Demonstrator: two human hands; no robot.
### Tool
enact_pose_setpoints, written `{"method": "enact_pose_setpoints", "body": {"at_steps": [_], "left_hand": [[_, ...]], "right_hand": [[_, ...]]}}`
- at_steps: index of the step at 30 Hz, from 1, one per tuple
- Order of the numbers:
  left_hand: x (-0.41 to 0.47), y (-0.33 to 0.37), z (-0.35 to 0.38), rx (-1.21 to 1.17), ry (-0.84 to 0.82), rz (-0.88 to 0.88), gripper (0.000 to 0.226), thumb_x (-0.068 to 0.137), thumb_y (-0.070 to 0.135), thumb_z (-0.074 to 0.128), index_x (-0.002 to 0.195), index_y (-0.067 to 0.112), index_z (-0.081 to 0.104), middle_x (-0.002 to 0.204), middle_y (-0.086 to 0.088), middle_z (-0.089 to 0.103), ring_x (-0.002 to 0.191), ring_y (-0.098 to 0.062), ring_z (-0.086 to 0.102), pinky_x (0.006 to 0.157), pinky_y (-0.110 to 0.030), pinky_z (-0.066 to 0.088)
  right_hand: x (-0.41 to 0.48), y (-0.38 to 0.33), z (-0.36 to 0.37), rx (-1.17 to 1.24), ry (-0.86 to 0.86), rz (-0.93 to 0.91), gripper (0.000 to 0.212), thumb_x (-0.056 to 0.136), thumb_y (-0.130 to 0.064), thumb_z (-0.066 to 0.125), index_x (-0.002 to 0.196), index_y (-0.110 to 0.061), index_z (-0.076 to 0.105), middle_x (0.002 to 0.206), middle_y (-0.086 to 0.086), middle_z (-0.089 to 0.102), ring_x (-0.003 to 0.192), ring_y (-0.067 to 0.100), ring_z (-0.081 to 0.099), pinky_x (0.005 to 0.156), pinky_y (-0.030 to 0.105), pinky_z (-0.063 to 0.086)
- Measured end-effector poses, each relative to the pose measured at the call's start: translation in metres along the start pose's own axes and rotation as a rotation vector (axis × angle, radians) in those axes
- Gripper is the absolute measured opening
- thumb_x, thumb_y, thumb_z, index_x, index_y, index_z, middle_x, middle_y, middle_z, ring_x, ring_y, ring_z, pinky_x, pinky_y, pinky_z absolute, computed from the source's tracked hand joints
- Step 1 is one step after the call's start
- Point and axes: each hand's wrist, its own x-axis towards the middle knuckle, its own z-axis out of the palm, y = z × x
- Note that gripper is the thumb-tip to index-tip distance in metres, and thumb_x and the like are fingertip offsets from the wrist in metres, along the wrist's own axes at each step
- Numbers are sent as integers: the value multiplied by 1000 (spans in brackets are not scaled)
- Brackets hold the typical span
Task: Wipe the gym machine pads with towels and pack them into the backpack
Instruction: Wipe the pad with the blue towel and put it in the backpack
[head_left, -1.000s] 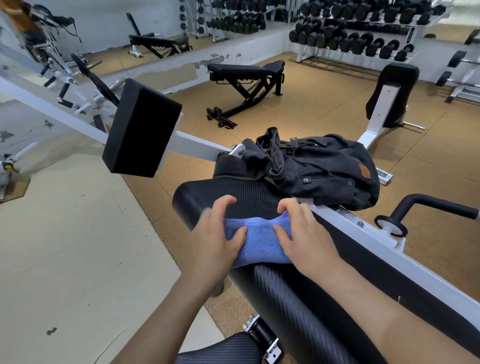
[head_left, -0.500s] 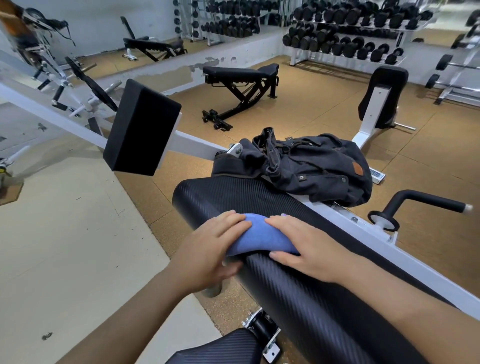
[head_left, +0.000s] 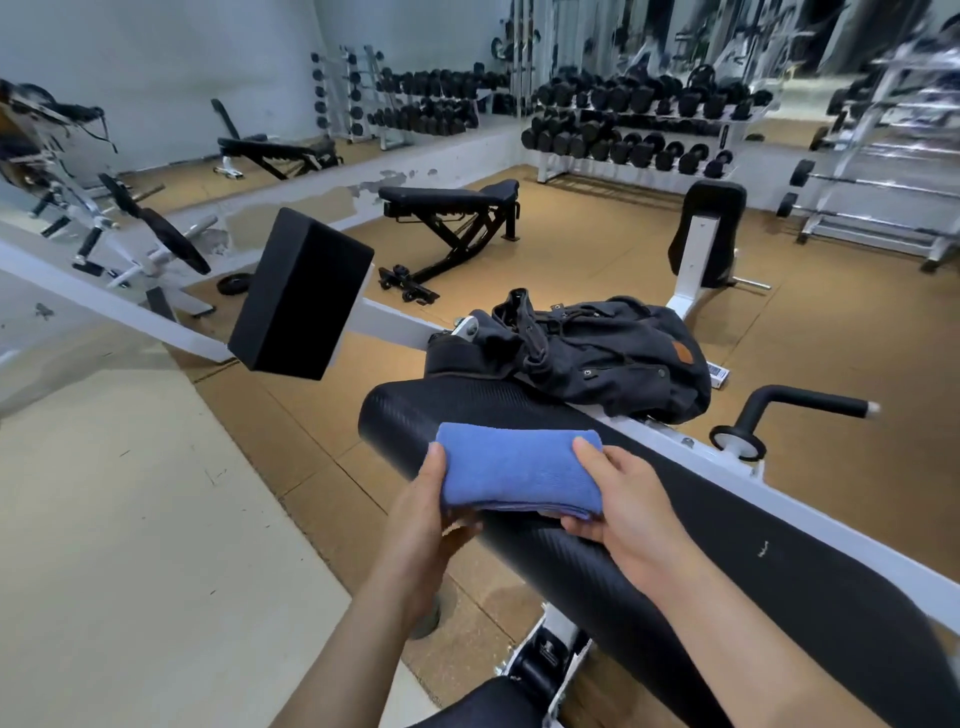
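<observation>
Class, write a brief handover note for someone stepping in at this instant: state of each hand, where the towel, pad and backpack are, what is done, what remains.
Left hand and right hand each grip an end of the folded blue towel, held at the long black pad.
Dark backpack lies at the pad's far end, its top loose.
Done: towel folded.
Left: pack the towel into the backpack; whether all pads are wiped cannot be told.

Both my forearms come in from 6 o'clock, bare, angled toward 12. My left hand (head_left: 423, 512) grips the towel (head_left: 517, 475) at its 9 o'clock end, thumb up along the edge. My right hand (head_left: 621, 501) pinches the 3 o'clock end, thumb on top, fingers curled under.
</observation>
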Motion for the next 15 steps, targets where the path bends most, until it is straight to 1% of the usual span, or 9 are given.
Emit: {"method": "enact_pose_setpoints", "body": {"at_steps": [1,2,4,6,7,9,11,13,15], "left_hand": [[-1,0,2,-129,-25,8,43,88,55,52,102,16,65,86,-1,69,75,-14,63,77,-34,53],[-3,-1,7,-211,-54,32,44,85,51,56,105,13,63,87,-3,67,74,-15,62,76,-34,53],[-5,-2,19,-250,-87,77,45,86,41,63,119,11,57,90,-5,69,78,-22,65,73,-38,52],[0,2,29,-215,-42,80,37,92,32,63,122,10,55,85,-7,69,75,-26,64,68,-40,51],[6,6,31,-163,8,88,32,94,28,60,120,10,56,90,-9,71,79,-27,67,69,-40,52],[26,17,29,21,115,139,20,95,24,57,113,14,59,102,-7,72,90,-21,69,75,-37,54],[49,29,26,201,153,195,17,95,22,53,110,18,58,103,-5,69,90,-15,65,75,-31,52],[74,39,28,387,157,218,18,95,20,47,111,19,54,100,-2,64,83,-12,59,68,-28,46],[103,45,32,601,177,230,21,94,20,42,114,18,49,101,-1,60,82,-13,56,67,-30,45]], "right_hand": [[-8,3,6,25,50,-16,30,99,-30,52,106,0,56,82,17,69,62,25,68,50,30,50],[-18,4,13,44,96,-42,29,100,-30,51,106,-2,54,85,19,70,62,28,69,50,30,51],[-33,5,27,50,167,-106,24,99,-29,52,105,-6,51,90,19,70,64,32,71,52,34,55],[-40,2,33,1,150,-127,24,97,-29,55,103,-6,48,88,20,70,65,36,71,54,36,54],[-38,-3,31,-77,94,-101,27,97,-31,55,103,-6,47,88,20,70,65,37,70,55,36,53],[-19,-20,19,-359,-35,11,35,96,-43,52,101,-9,50,87,15,73,69,32,72,60,32,51],[21,-41,0,-581,-80,77,41,92,-55,49,100,-15,56,86,8,74,71,24,72,66,30,49],[77,-59,-16,-719,-53,30,45,89,-58,51,101,-16,58,91,7,72,73,19,69,69,31,49],[140,-70,-22,-866,-32,-44,45,87,-58,51,102,-17,59,101,7,69,87,20,66,80,37,51]]}}
